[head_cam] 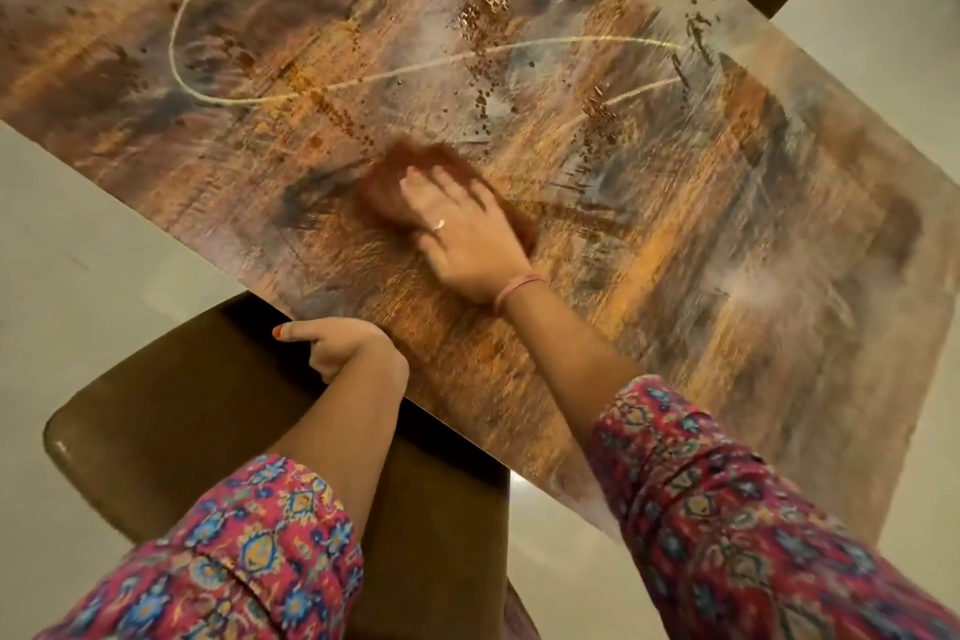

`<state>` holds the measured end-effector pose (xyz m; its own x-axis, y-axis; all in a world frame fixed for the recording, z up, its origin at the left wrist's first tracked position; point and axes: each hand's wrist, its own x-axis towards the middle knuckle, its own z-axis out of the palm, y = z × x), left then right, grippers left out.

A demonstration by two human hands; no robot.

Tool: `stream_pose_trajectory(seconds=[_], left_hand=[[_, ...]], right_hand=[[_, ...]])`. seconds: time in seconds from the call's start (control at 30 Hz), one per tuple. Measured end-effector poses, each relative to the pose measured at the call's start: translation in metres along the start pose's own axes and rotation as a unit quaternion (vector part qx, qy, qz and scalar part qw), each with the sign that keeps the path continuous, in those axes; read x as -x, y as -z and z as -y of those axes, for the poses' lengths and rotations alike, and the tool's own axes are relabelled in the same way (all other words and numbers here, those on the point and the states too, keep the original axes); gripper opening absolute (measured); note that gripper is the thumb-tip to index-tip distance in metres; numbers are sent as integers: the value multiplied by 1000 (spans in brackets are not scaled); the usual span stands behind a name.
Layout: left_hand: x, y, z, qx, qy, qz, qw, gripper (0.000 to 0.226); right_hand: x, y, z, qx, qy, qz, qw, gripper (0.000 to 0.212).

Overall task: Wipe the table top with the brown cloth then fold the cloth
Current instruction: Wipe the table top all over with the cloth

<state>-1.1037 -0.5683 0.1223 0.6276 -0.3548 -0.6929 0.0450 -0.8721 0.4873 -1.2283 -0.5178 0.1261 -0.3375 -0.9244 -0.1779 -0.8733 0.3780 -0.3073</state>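
From the head camera, a long rectangular bench (675, 203) runs slantwise from eleven o'clock to four o'clock. Its top is smooth and glossy, printed like a painting in streaked orange, brown and grey, with thin pale looping lines and dark rust-coloured speckles.

Near the middle of the view, the cloth (387, 195) lies bunched on the bench top, a soft, fuzzy brown lump, blurred at its edges. The right hand (462, 234) rests flat on top of it, palm down, with the fingers (415, 179) straight, close together and pointing toward eleven o'clock; most of the cloth shows beyond the fingertips and a darker fringe shows at the hand's three o'clock side. A thin ring (439, 225) sits on one finger and a pink band (514, 291) circles the wrist.

At seven o'clock from the cloth, the left hand (332, 346) grips the near edge of the bench: its thumb, with an orange-red nail, lies along the edge, and the fingers curl under, out of sight.

Both forearms come in from the bottom, each in a rolled sleeve (727, 525) of woven fabric, red-pink with small blue and yellow motifs.

Under the left arm, toward seven o'clock, stands a chair (171, 411) with a rounded, dark olive-brown padded seat. Another dark brown shape shows past the bench at one o'clock. The floor (67, 250) is pale, smooth and slightly shiny.
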Motion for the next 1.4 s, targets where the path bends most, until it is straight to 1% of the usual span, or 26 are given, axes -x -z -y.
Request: stream_pose_trajectory(seconds=[0.03, 0.07, 0.1, 0.13, 0.2, 0.27, 0.3, 0.33, 0.43, 0.5, 0.53, 0.57, 0.6, 0.67, 0.73, 0.77, 0.8, 0.83, 0.87, 0.97, 1.03, 1.13, 1.23, 1.3, 1.33, 1.4], left_hand=[[1, 2, -4, 36, 18, -27, 999, 71], [3, 3, -8, 32, 32, -17, 999, 73], [6, 3, -9, 41, 17, -14, 999, 73], [7, 6, -10, 48, 3, -3, 999, 73], [0, 3, -4, 45, -14, -7, 999, 71], [2, 3, -5, 33, -18, -16, 999, 69], [3, 3, -6, 30, -17, -15, 999, 69], [2, 3, -5, 23, -10, -7, 1000, 70], [4, 5, -4, 32, -17, 2, 999, 70], [5, 4, -4, 19, -15, 2, 1000, 69], [5, 5, -4, 15, -6, 13, 1000, 69], [8, 7, -5, 17, 1, 23, 1000, 71], [8, 7, -5, 22, 7, 34, 999, 72], [8, 9, -5, 32, 7, 46, 998, 74], [7, 10, -4, 31, 6, 52, 998, 75], [7, 10, -4, 29, 7, 53, 998, 76], [7, 10, -3, 30, 7, 56, 998, 77], [7, 10, -4, 31, 5, 58, 998, 78], [5, 10, -3, 30, 5, 58, 998, 79], [1, 8, -2, 22, 10, 56, 998, 81], [1, 8, -1, 23, 15, 61, 998, 80], [0, 13, -2, 17, 37, 101, 994, 78], [-4, 22, -6, 8, 55, 148, 987, 72], [-8, 26, -13, -40, 41, 165, 985, 69], [-10, 28, -16, -71, 29, 183, 980, 68], [-11, 34, -20, -131, 9, 246, 960, 64]], right_hand=[[1, 4, -24, -9, -84, -35, 996, 62], [6, 15, -42, -19, -177, -62, 982, 61], [10, 23, -73, -21, -275, -103, 956, 61], [16, 32, -102, -32, -346, -100, 932, 60], [22, 40, -121, -52, -429, -109, 895, 59], [17, 28, -93, -38, -453, -136, 880, 60], [19, 19, -74, -44, -445, -144, 883, 60], [26, 7, -54, -43, -400, -134, 906, 61], [86, -31, 21, 5, -119, -38, 992, 63], [129, -35, 20, 34, 45, 30, 998, 62], [137, -28, -2, 32, 98, 49, 993, 63], [137, -19, -28, 41, 105, 47, 993, 64], [132, -9, -55, 37, 57, 34, 997, 65], [113, 11, -106, 10, -156, -43, 987, 62], [90, 28, -141, -36, -394, -139, 908, 57], [78, 32, -146, -55, -479, -170, 859, 56], [69, 30, -141, -63, -526, -186, 827, 56], [63, 25, -130, -59, -534, -196, 820, 56], [63, 16, -113, -44, -508, -201, 837, 57], [107, -21, -36, 0, -320, -145, 936, 61], [157, -42, 0, 20, -209, -85, 974, 63], [217, -52, 4, 55, -68, -11, 996, 62], [217, -35, -38, 84, 37, 34, 995, 63], [191, -16, -74, 77, 28, 22, 996, 62], [173, -6, -92, 64, -21, -7, 998, 62], [126, 12, -121, 22, -216, -99, 971, 60]])
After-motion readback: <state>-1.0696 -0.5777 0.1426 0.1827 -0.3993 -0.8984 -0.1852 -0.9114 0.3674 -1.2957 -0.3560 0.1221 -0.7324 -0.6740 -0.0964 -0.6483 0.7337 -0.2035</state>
